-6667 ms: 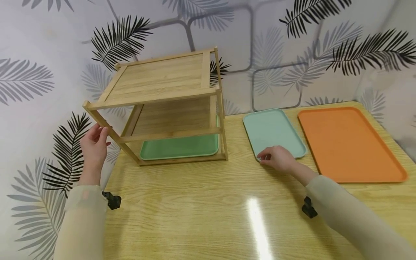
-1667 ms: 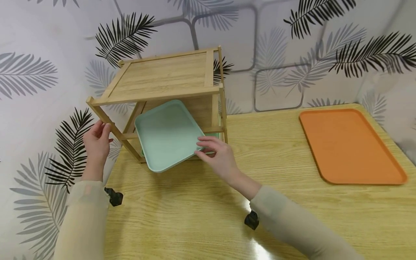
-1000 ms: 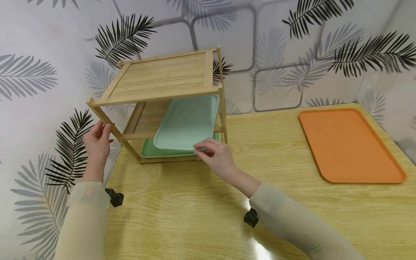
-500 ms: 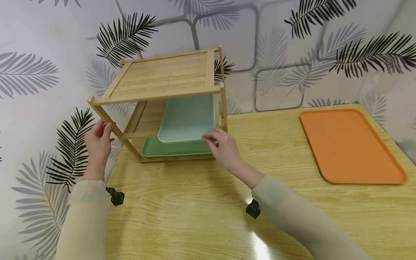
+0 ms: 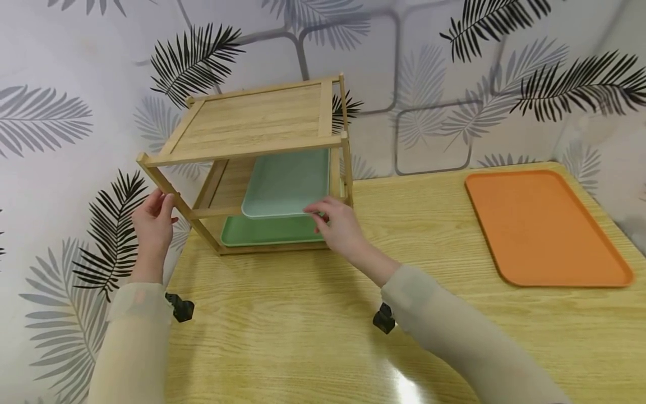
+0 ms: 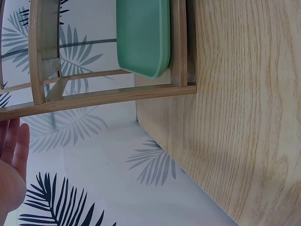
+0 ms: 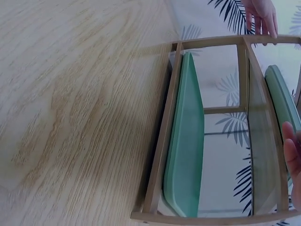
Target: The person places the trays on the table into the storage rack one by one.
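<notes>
A two-level wooden rack (image 5: 257, 120) stands on the table, with a top board and a middle shelf. My left hand (image 5: 153, 220) holds its front left post, thumb in front, fingers at the far side. The pale green tray (image 5: 290, 182) is on the middle shelf, its front edge overhanging the shelf's front rail. With thumb and fingers, my right hand (image 5: 339, 224) pinches that tray's front right corner; in the right wrist view its fingers (image 7: 291, 155) are at the tray's edge. Below, a darker green tray (image 5: 267, 231) lies at the rack's bottom, partly hidden.
An orange tray (image 5: 547, 227) lies on the right side of the wooden table (image 5: 282, 320). Behind the rack rises a wall (image 5: 434, 67) with a leaf pattern. Rack posts and the top board bound the shelf opening.
The pale green tray was lifted from the table beside the orange tray, carried left, turned and slid onto the middle shelf. Lately it shifted slightly left. My left hand stayed at the post.
</notes>
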Demonstrator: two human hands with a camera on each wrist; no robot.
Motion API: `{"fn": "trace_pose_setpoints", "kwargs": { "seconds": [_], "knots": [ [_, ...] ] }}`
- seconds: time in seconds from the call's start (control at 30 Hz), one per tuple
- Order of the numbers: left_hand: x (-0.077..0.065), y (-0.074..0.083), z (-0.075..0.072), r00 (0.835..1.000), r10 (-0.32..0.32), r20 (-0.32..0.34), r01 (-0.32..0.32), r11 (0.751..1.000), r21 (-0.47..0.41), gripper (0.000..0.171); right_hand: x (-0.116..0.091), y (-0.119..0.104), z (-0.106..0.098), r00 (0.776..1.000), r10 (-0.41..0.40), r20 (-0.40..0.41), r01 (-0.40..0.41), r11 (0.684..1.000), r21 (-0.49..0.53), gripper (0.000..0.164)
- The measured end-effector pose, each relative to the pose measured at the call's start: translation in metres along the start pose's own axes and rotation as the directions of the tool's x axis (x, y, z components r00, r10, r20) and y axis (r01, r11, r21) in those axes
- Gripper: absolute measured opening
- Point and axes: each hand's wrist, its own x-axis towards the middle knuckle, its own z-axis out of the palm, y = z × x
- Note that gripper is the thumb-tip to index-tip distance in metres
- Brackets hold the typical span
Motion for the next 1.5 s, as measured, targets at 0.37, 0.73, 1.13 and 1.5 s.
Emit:
{"fn": "trace_pose_setpoints", "kwargs": {
  "seconds": [0.37,0.73,1.13,1.5],
  "knots": [
    [-0.002,0.003,0.000,1.000,-0.023,-0.006,0.023,1.000,-0.009,0.039,-0.003,-0.012,0.010,0.994,-0.068,0.083,0.065,0.997,0.037,0.032],
    [-0.002,0.005,0.003,1.000,0.009,-0.006,-0.009,1.000,-0.026,0.038,0.000,0.004,-0.004,0.967,-0.242,0.073,0.249,0.963,-0.099,0.014],
    [0.001,0.002,0.000,0.999,-0.033,-0.016,0.033,0.999,-0.032,0.038,0.006,-0.024,0.019,0.978,-0.108,0.180,0.090,0.991,0.103,0.021],
    [0.000,0.000,0.002,1.000,-0.025,-0.015,0.024,0.999,-0.032,0.038,0.019,-0.008,0.001,0.974,-0.098,0.204,0.131,0.979,-0.156,0.015]
  ]
}}
